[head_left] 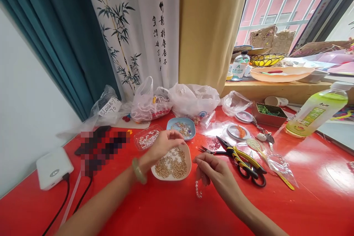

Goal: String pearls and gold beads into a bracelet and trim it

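My left hand [168,142], with a pale green bangle [138,171] on its wrist, hovers over the far part of a white dish [170,178] of small gold beads [179,166]. Its fingers are bent and drawn together; whatever they pinch, if anything, is too small to make out. To the right of the dish, my right hand [211,169] is closed in a pinch. A short strand of white pearl beads [197,188] hangs curled below its fingers. Behind the left hand stand a clear tray of white pearl beads [148,139] and a blue dish [191,138] of mixed beads.
Yellow-black pliers [238,160], black-handled scissors [260,180] and spools [238,132] lie to the right. A drink bottle [316,112] leans near a tin of green thread [269,113]. Plastic bags [193,99] line the back; a white box [54,167] with a cable sits left.
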